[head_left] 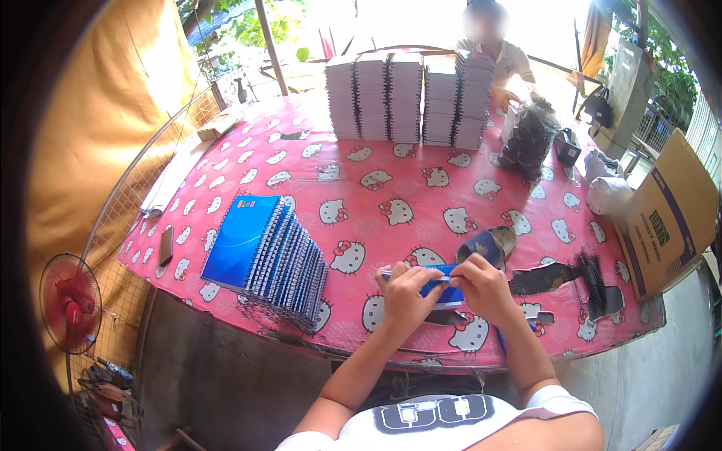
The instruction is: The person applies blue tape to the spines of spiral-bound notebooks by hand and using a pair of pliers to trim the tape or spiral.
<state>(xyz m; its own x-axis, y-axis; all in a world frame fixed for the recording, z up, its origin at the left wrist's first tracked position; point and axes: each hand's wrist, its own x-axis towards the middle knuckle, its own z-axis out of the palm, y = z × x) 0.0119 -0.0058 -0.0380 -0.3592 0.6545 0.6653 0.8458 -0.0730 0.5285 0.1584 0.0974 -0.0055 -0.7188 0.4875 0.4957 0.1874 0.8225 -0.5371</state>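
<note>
Both my hands are closed on a blue notebook (pixel 449 297) at the near edge of the table, one at each side of its upper edge. My left hand (pixel 408 295) pinches the left part. My right hand (pixel 481 286) grips the right end, its fingers bent over the edge. Whether a wire coil runs along that edge is hard to make out. To the left stands a tall stack of blue spiral notebooks (pixel 244 233), their wire bindings facing right. A dark blue slipper-like object (pixel 489 244) lies just beyond my right hand.
A pink cat-patterned cloth covers the table (pixel 391 180). Tall notebook stacks (pixel 374 98) stand at the back, with a person (pixel 511 64) behind them. A black plastic bag (pixel 530 139), black binding coils (pixel 592 286) and a cardboard box (pixel 665 218) are rightward; a phone (pixel 166 246) lies left.
</note>
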